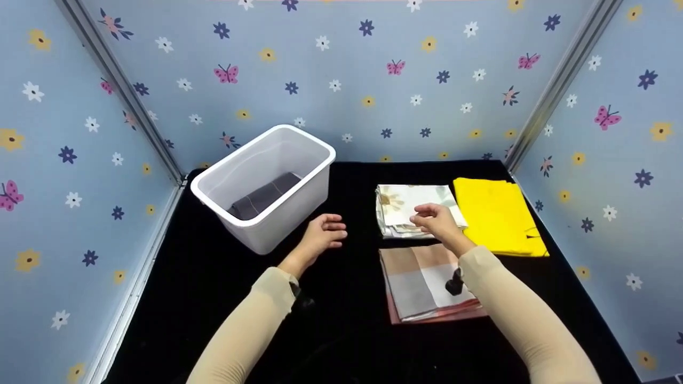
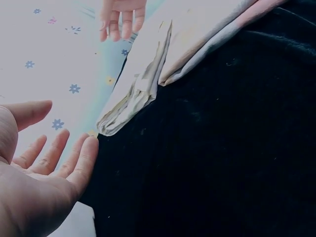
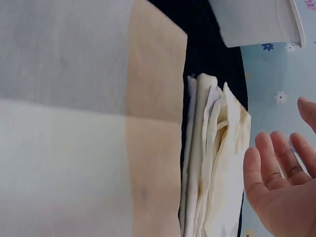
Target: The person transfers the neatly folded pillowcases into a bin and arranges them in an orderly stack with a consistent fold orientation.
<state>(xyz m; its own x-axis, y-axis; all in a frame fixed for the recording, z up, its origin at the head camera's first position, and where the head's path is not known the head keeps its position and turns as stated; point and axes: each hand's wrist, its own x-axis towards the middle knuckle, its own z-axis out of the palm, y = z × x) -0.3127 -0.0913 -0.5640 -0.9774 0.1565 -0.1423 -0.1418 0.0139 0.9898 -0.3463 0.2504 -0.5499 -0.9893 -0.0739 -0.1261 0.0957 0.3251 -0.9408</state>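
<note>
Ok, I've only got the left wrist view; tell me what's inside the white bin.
Observer: A dark grey item, apparently folded cloth, lies in the white bin.
Operator: Now report any cloth my view misses.
Observer: A yellow cloth, just right of the flower-print cloth in the head view.
Operator: And say where the right sleeve is.
Observer: In the head view, the right sleeve hides part of the checked cloth.
</note>
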